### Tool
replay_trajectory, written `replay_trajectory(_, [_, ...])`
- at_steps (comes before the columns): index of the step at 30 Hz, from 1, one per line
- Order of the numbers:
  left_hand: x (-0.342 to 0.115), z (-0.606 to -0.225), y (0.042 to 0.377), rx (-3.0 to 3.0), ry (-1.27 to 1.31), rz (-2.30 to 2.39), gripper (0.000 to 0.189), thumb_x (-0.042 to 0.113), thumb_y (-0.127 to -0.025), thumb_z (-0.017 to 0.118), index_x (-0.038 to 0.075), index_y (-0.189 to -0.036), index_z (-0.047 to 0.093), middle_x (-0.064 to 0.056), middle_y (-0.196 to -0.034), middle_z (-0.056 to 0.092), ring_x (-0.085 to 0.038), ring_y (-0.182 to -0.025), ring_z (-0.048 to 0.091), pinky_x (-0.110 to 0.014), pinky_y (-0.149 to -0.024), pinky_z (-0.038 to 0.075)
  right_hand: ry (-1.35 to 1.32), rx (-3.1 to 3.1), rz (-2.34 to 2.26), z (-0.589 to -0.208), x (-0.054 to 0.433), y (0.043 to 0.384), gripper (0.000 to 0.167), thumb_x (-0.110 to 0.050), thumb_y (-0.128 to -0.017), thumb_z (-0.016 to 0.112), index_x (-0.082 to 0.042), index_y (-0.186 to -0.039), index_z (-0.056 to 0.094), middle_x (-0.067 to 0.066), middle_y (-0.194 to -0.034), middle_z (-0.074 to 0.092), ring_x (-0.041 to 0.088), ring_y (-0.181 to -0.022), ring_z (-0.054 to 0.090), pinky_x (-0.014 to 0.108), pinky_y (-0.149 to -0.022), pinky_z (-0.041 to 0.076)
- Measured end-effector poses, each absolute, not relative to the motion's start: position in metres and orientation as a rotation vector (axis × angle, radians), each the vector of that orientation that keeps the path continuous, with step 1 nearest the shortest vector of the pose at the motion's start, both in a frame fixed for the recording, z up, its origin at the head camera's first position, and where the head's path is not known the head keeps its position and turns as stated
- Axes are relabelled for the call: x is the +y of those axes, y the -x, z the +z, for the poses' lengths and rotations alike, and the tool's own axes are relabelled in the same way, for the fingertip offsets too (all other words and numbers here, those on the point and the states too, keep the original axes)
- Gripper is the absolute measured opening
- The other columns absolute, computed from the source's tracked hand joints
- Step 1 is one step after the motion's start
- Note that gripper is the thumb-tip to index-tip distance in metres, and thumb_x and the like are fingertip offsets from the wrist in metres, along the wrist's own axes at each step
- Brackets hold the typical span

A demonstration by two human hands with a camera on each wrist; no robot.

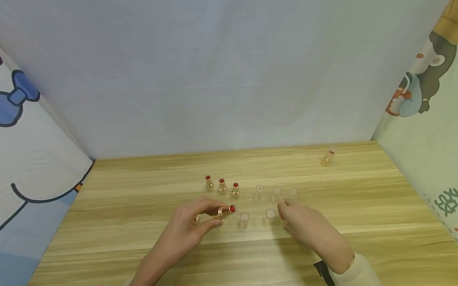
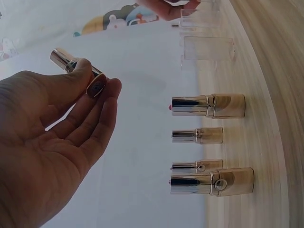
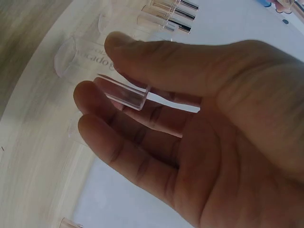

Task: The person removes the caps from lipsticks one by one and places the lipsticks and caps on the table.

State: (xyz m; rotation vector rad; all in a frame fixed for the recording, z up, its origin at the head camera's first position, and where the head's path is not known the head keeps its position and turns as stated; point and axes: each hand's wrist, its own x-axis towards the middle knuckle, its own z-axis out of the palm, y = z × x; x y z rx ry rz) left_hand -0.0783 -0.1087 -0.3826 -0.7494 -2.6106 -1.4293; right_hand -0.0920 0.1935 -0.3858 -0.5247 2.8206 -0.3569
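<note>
My left hand (image 1: pixel 186 224) pinches an uncapped gold lipstick (image 1: pixel 224 211) between thumb and fingers, its red tip tilted up to the right. In the left wrist view the same lipstick's gold tube (image 2: pixel 61 59) points away from the palm. My right hand (image 1: pixel 311 226) holds a clear cap (image 3: pixel 124 92) between thumb and fingers, low over the table; in the head view the fingers hide it. Beyond the left hand three uncapped lipsticks (image 1: pixel 222 186) stand upright in a row. Another lipstick (image 1: pixel 196 219) is partly hidden behind that hand.
Several clear caps stand on the wooden table (image 1: pixel 143 178) between the hands: a back row including a cap (image 1: pixel 277 192), and two nearer, a left cap (image 1: pixel 244 219) and a right cap (image 1: pixel 270 215). A capped lipstick (image 1: pixel 327 158) stands at the back right. Cloth walls surround the table.
</note>
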Motion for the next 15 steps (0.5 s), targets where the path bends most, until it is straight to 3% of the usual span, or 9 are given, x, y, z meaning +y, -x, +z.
replay_trajectory(5, [-0.115, -0.382, 0.08, -2.655, 0.663, -1.444, 0.042, 0.012, -0.085, 0.085, 0.036, -0.118, 0.074, 0.023, -0.104, 0.073, 0.001, -0.1, 0.071, -0.028, -0.086, 0.058, 0.504, 2.818, -0.309, -0.385, 0.192, 0.092, 0.023, -0.005, -0.086, 0.081, -0.012, -0.093, 0.061, -0.002, -0.087, 0.056, 0.013, -0.068, 0.049, 0.028, -0.056, 0.045])
replay_trajectory(8, [-0.122, -0.381, 0.083, -2.674, 0.596, -1.475, 0.043, 0.012, -0.087, 0.084, 0.037, -0.12, 0.073, 0.023, -0.107, 0.074, 0.0, -0.099, 0.071, -0.029, -0.084, 0.057, 0.484, 2.81, -0.277, -0.382, 0.192, 0.091, 0.024, -0.01, -0.086, 0.082, -0.011, -0.101, 0.064, 0.001, -0.095, 0.062, 0.016, -0.078, 0.059, 0.033, -0.061, 0.052])
replay_trajectory(12, [-0.134, -0.379, 0.089, -2.671, 0.513, -1.549, 0.04, 0.008, -0.089, 0.082, 0.031, -0.12, 0.073, 0.018, -0.111, 0.075, -0.004, -0.102, 0.072, -0.032, -0.093, 0.06, 0.466, 2.825, -0.238, -0.375, 0.195, 0.089, 0.035, -0.018, -0.086, 0.085, -0.01, -0.116, 0.067, 0.006, -0.111, 0.068, 0.025, -0.099, 0.066, 0.042, -0.074, 0.06])
replay_trajectory(15, [-0.143, -0.379, 0.093, -2.668, 0.457, -1.568, 0.038, 0.005, -0.089, 0.08, 0.027, -0.12, 0.073, 0.014, -0.111, 0.076, -0.005, -0.102, 0.072, -0.033, -0.101, 0.059, 0.467, 2.837, -0.24, -0.37, 0.197, 0.087, 0.039, -0.02, -0.086, 0.085, -0.01, -0.119, 0.068, 0.006, -0.115, 0.068, 0.028, -0.103, 0.065, 0.044, -0.079, 0.061])
